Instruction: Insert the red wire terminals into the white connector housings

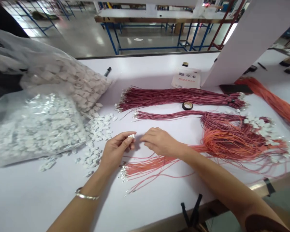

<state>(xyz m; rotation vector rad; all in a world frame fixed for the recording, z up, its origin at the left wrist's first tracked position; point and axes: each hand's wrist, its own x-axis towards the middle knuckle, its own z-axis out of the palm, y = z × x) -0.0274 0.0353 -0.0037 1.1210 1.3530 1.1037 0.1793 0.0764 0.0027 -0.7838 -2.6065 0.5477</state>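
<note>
Between the thumb and fingertips of my left hand (120, 146) is a small white plastic connector (131, 137). My right hand (160, 141) is just to the right, a short gap away, with its fingers curled together; what they hold, if anything, is hidden. Under and beside my right forearm lie orange wires (145, 168) with metal crimped ends pointing left. Loose white connectors (96, 129) are spread on the table left of my left hand. Behind my hands lies a thin bundle of dark red wires (164, 115).
Two clear plastic bags, a front bag (38, 122) and a rear bag (70, 77), bulge with white parts at left. A thick dark red wire bundle (174, 97), a tape roll (187, 106), a tangled wire heap (232, 138) and a white pillar (244, 38) stand beyond and right.
</note>
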